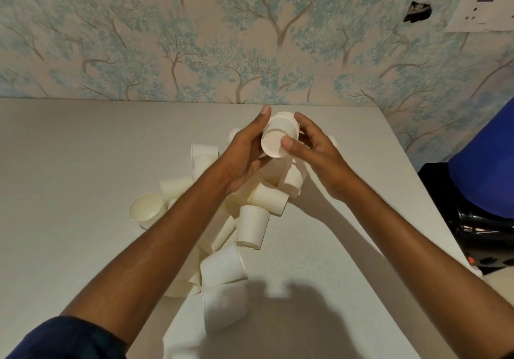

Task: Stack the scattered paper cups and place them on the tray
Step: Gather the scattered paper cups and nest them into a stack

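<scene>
Several white paper cups (251,229) lie scattered in a heap on the pale table (69,163), most on their sides. Above the far end of the heap, both hands hold one white cup (278,136) in the air, its base turned toward me. My left hand (244,152) grips it from the left, with the fingers reaching past its far rim. My right hand (314,147) pinches it from the right, thumb on the base edge. Whether other cups are nested in it is hidden. No tray is in view.
A wall with tree-patterned wallpaper (250,38) stands right behind the table's far edge. A blue object (484,169) and a black object (472,227) sit beyond the table's right edge. A white wall socket (481,13) is at the upper right.
</scene>
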